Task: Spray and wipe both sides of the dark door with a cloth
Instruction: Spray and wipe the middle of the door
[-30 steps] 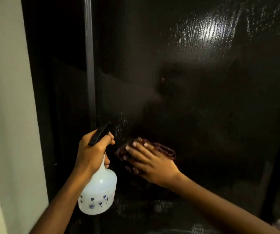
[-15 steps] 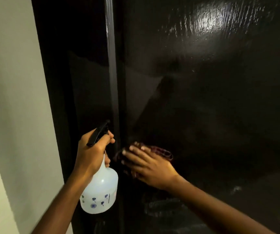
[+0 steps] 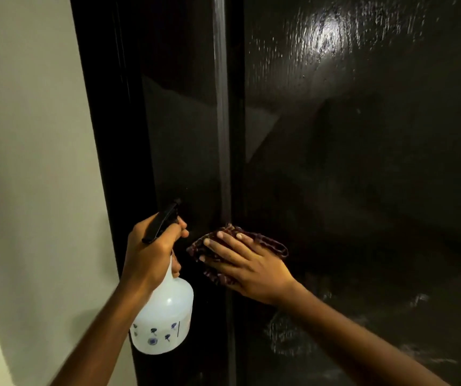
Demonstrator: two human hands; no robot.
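Observation:
The glossy dark door [image 3: 363,162] fills the right of the view, with wet streaks shining at the top and lower right. My right hand [image 3: 249,263] presses a dark red checked cloth [image 3: 274,245] flat against the door near its left edge, fingers spread straight. My left hand [image 3: 151,252] grips the neck of a white spray bottle [image 3: 165,321] with a black trigger head, held just left of the cloth and pointing at the door edge.
A dark door frame [image 3: 129,135] runs down left of the door edge, and a pale wall [image 3: 29,162] stands beyond it on the left. A vertical shiny strip [image 3: 221,107] marks the door's edge.
The view has swung left, so the door edge now sits nearer the middle. My right hand with the cloth has slid slightly left toward that edge. The bottle stays held the same way.

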